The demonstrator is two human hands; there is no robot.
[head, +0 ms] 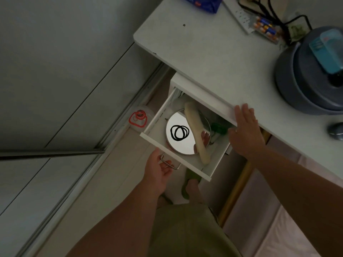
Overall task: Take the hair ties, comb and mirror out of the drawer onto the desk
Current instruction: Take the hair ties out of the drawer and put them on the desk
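Observation:
The white drawer (pixel 157 119) under the desk (pixel 204 52) stands pulled out. Inside lies a round mirror (pixel 178 145) with several black hair ties (pixel 179 133) on its face. A cream comb (pixel 195 133) lies across the mirror's right side. My left hand (pixel 159 171) grips the drawer's metal handle (pixel 169 165) from below. My right hand (pixel 245 132) hovers over the drawer's right side at the desk edge, fingers spread and holding nothing.
A green object (pixel 219 127) sits at the drawer's right, partly hidden. On the desk are a grey round appliance (pixel 308 80), a power strip (pixel 241 15), batteries (pixel 267 27), a blue packet (pixel 204 3). A red-rimmed lid (pixel 138 117) lies on the floor to the left.

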